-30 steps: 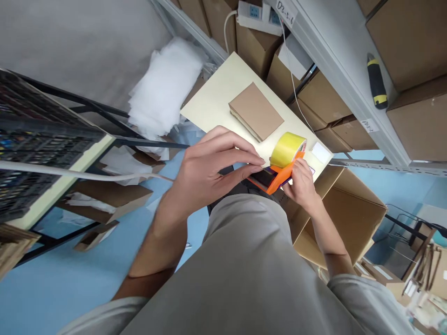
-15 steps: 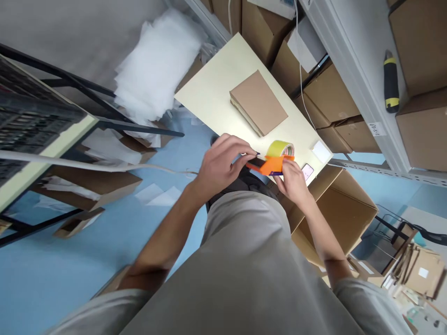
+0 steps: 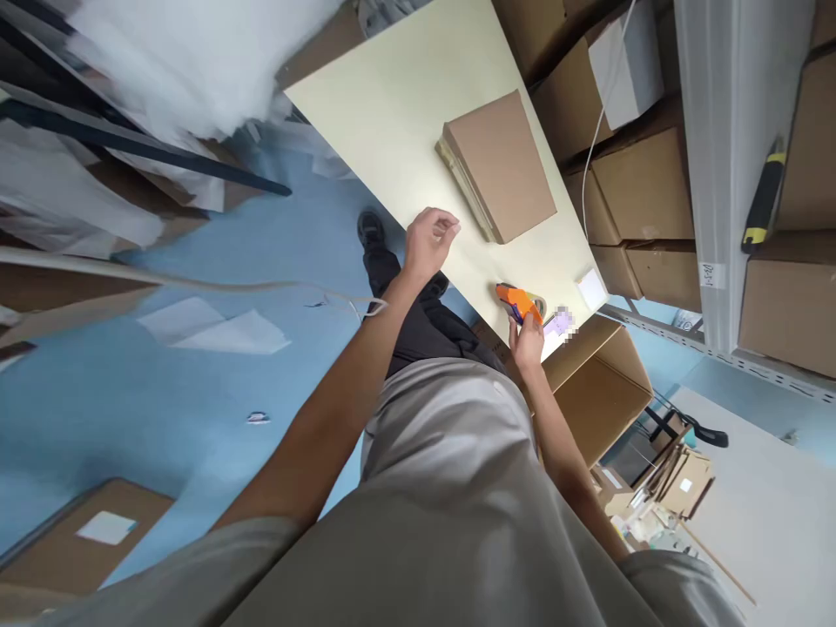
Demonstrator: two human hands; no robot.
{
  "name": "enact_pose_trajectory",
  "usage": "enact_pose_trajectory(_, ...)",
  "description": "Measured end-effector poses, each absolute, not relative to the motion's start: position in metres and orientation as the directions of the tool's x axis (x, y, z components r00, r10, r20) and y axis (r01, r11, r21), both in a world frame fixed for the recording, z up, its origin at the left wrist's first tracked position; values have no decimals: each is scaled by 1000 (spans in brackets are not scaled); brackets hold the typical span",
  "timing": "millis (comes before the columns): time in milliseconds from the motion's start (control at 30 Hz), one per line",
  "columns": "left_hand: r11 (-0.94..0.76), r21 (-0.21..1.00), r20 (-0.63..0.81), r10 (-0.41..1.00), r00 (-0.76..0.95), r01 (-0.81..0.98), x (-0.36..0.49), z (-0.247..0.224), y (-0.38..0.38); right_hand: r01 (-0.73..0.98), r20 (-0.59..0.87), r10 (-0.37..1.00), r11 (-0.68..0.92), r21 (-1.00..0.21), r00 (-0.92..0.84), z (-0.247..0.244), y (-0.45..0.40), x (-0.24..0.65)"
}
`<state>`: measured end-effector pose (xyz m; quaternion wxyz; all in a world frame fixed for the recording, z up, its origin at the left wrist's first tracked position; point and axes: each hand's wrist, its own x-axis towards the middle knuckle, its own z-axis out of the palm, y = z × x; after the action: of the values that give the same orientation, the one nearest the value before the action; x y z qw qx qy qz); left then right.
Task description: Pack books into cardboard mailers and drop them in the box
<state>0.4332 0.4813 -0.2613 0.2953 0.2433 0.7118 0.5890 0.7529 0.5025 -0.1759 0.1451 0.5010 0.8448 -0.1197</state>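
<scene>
My right hand [image 3: 528,341] is closed on the orange tape dispenser [image 3: 519,301], low over the near right end of the cream table [image 3: 385,96]. Part of a tape roll shows behind the dispenser. My left hand [image 3: 431,237] is over the table's left edge, its fingers curled together; whether something small is between them cannot be made out. Beyond it a brown cardboard package [image 3: 506,165] lies on the table, with layered edges facing left. A phone [image 3: 557,325], partly blurred, lies just right of my right hand.
An open cardboard box [image 3: 597,396] stands against the table's near right end. Shelving [image 3: 715,174] with boxes and a yellow-black cutter [image 3: 764,198] runs along the right. A white cable [image 3: 261,286] crosses the left side above the floor.
My hands have moved apart, the left one away from the dispenser. The dispenser remains in my right hand and has swung round beside the phone. The view has shifted, bringing the package nearer.
</scene>
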Motion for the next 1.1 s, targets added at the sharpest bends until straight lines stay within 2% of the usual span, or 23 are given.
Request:
enact_pose_trajectory(100,167,986,-133,675,-726,-25,431,-270,501,899,-352,836,437,-35,-420,-197,505,743)
enact_pose_trajectory(400,142,989,-125,665,-736,-40,429,-283,526,926,-251,891,366,-95,-378,-221,504,736)
enact_pose_trajectory(600,142,988,-131,615,-778,-54,444,-286,539,926,-275,889,376,-16,-366,-224,502,726)
enact_pose_trajectory(767,151,973,-226,485,-845,-173,453,-287,549,919,-264,882,392,-51,-391,-225,497,719)
enact_pose_trajectory(933,102,902,-429,337,-838,-420,473,-266,564,922,-264,884,379,-74,-385,-227,495,717)
enact_pose_trajectory(1000,137,883,-467,346,-814,-448,492,-251,572,918,-266,880,388,-79,-395,-226,496,719)
enact_pose_trajectory(1100,239,898,-439,416,-797,-369,519,-236,582,910,-265,872,408,-69,-411,-223,497,721)
